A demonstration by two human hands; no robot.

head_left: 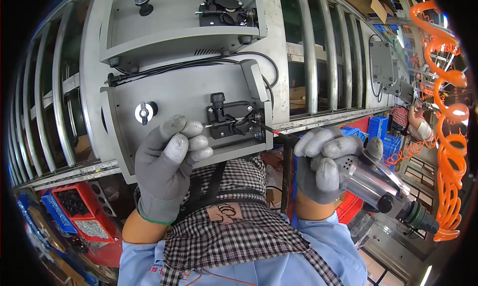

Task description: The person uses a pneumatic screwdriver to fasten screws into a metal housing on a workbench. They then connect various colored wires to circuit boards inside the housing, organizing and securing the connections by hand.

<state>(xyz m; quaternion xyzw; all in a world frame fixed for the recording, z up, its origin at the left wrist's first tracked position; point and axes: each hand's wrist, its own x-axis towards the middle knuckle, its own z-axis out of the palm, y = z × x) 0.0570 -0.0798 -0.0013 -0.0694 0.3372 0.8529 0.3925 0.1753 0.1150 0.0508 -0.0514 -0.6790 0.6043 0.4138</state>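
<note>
Gloved in grey, a worker's right hand (323, 171) wraps a clear-bodied power screwdriver (371, 186) at the right of an open grey metal case (184, 91), in a view we share from above. The fingers on that side are closed firmly around the front of the tool, its long, thin bit (283, 135) running leftward to the case's right wall; we cannot tell whether the tip touches. The left hand (172, 161) is raised over the near left part of the case, fingers curled and drawn together with little gap, and we cannot make out whether they hold anything small.

The case lies on a pale surface (279, 52) between metal rollers (308, 47), with a black mechanism (234, 116) at its right and a silver-faced knob (144, 113) at its left. Black cables (199, 63) run along its far side, toward a second grey case (174, 17).

We judge the screwdriver to be rigid and fairly heavy, its smooth barrel a little slippery, best gripped around the body with the slender bit kept free. The case looks stiff and weighty, and we would take it by its folded side walls, away from the mechanism, whose small knobs and levers seem the likeliest parts to be knocked. Orange coiled hoses (438, 86) hang at far right.
</note>
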